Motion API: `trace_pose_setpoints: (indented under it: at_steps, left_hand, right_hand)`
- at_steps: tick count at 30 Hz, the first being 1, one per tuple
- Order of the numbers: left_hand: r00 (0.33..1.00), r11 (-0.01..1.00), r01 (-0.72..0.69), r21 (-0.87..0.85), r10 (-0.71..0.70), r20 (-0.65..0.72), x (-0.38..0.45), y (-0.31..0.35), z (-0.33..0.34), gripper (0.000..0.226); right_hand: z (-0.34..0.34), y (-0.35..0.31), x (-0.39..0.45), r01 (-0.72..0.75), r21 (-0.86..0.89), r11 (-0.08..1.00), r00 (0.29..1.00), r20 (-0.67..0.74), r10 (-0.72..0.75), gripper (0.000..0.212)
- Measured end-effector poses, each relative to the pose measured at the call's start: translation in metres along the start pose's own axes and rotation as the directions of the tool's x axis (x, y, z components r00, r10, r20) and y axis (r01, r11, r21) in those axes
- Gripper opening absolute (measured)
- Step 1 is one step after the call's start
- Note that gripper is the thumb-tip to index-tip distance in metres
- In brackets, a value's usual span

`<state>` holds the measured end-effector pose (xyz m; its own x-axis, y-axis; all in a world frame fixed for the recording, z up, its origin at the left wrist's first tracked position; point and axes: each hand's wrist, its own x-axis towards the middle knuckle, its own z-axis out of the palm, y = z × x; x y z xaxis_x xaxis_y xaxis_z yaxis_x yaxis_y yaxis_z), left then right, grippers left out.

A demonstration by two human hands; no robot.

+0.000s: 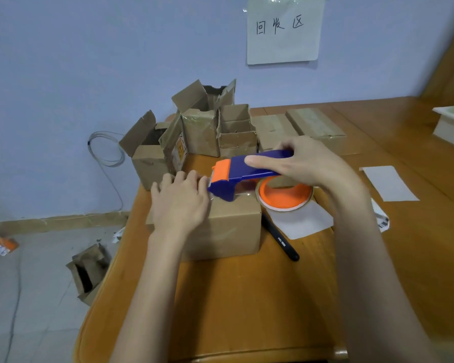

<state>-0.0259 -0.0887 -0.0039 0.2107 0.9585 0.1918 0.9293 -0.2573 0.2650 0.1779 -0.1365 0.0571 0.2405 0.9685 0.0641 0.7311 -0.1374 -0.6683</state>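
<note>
The box (220,226) sat closed near the table's (247,297) left edge, contents hidden; the left hand (180,199) lay flat on its top, fingers straight and close together, likely to steady it; the right hand (307,163) curled round the dispenser (236,174), its nose on the box top, seemingly to seal the seam; the opened boxes (207,127) behind were too dark inside to read.

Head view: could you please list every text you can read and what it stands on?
"回收区": handwritten on the paper sign.
White print on the black pen: too small to read.
Sticker on the open cardboard box: blurred.
Barcode label: unreadable.
</note>
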Motion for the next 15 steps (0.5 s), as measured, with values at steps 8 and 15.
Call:
trace_pose_setpoints:
  at_steps: [8, 15]
  left_hand:
    - [0.995, 0.995, -0.014, 0.099, 0.004, 0.101, 0.003, -0.002, -0.001, 0.036]
    - [0.995, 0.991, -0.044, 0.129, 0.031, 0.100, 0.010, -0.010, 0.007, 0.040]
  right_hand:
    - [0.006, 0.009, -0.008, -0.027, 0.307, 0.951, 0.998, -0.040, 0.042, 0.051]
    - [0.000, 0.017, -0.011, -0.006, 0.453, 0.892, 0.999, -0.026, 0.020, 0.047]
